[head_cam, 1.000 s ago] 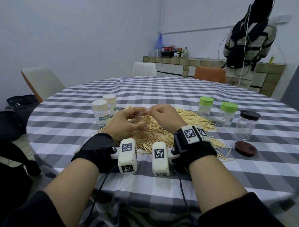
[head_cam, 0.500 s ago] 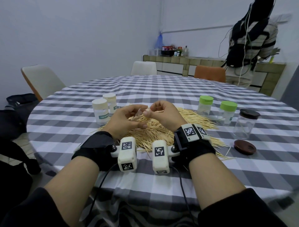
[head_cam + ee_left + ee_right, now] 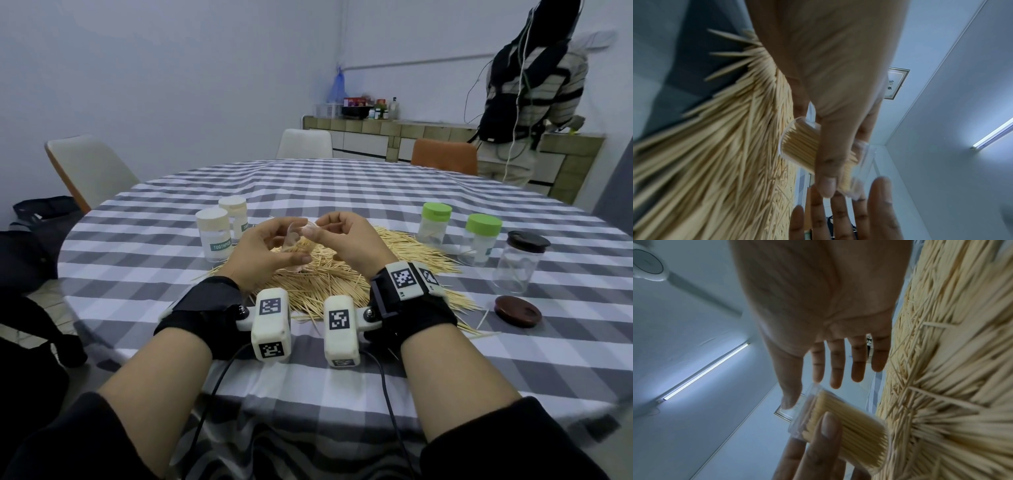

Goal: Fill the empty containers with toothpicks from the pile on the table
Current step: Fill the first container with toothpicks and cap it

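The left hand [image 3: 263, 253] grips a toothpick-packed clear container [image 3: 803, 144], with the right hand's [image 3: 346, 240] relaxed fingers at its 2 o'clock.

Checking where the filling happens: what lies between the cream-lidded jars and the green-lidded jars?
The toothpick pile, and above it both hands, the left hand holding a clear container; head view.

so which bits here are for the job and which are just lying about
For the job: toothpick pile, clear container in left hand, green-lid jars, glass jar, brown lid.
Lying about: chairs, backpack, counter clutter.
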